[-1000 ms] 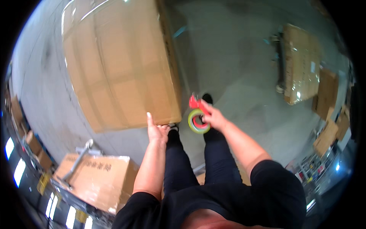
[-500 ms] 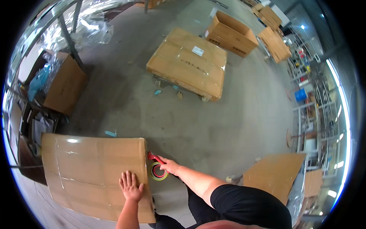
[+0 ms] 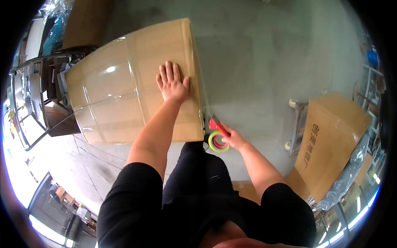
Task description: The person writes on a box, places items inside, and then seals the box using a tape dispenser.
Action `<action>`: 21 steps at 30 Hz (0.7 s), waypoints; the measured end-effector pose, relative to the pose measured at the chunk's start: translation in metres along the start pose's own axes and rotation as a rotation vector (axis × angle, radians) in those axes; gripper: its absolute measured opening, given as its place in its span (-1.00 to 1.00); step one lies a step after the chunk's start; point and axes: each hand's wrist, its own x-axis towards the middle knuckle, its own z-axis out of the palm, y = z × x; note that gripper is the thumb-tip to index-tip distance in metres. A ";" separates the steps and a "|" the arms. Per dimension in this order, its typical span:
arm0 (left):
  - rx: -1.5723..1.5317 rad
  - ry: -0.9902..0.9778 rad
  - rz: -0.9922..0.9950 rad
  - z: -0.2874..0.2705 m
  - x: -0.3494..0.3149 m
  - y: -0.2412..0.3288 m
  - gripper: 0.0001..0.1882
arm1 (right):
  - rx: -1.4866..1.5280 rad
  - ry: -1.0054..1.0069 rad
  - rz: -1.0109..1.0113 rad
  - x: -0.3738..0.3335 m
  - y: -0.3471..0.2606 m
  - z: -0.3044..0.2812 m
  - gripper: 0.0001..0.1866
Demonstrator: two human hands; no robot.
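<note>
A large flat cardboard box (image 3: 153, 99) with shiny tape bands lies at my left and front. On its top, close to the right edge, my left hand (image 3: 173, 87) rests flat with its fingers spread. My right hand (image 3: 233, 138) grips the handle of a red tape dispenser (image 3: 214, 123), just off the box's right side near its closer corner. Its tape roll (image 3: 210, 141), yellow-rimmed around a red hub, hangs below the handle. From the dispenser a thin clear strip seems to run forward along the box's side.
To my right, a cardboard box (image 3: 326, 144) leans beside clear plastic wrap (image 3: 347, 177). A wheeled cart frame (image 3: 297, 126) stands next to it. Another carton (image 3: 87, 25) and metal racking (image 3: 25, 66) are at the far left; shelving lines the right side.
The view has shifted, so the box appears higher and turned. My right hand with the dispenser has come back along the box's side towards its near corner. My left hand stays flat on top.
</note>
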 end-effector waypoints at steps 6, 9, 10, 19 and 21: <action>0.040 0.073 -0.005 0.018 0.006 0.002 -0.26 | 0.000 -0.023 0.025 -0.063 0.117 0.083 -0.13; 0.003 0.076 0.013 0.016 0.011 0.011 -0.26 | 0.321 0.053 -0.021 -0.053 0.135 0.142 -0.12; -0.004 0.095 0.006 0.017 0.011 0.011 -0.25 | 0.405 0.149 -0.120 -0.048 0.126 0.165 -0.13; -0.883 -0.279 0.416 -0.026 0.045 -0.098 -0.34 | 1.344 0.507 -0.401 0.037 0.035 0.284 -0.28; -0.407 -0.068 0.778 -0.052 0.023 -0.157 -0.36 | 1.384 0.654 -0.398 0.065 0.031 0.246 -0.51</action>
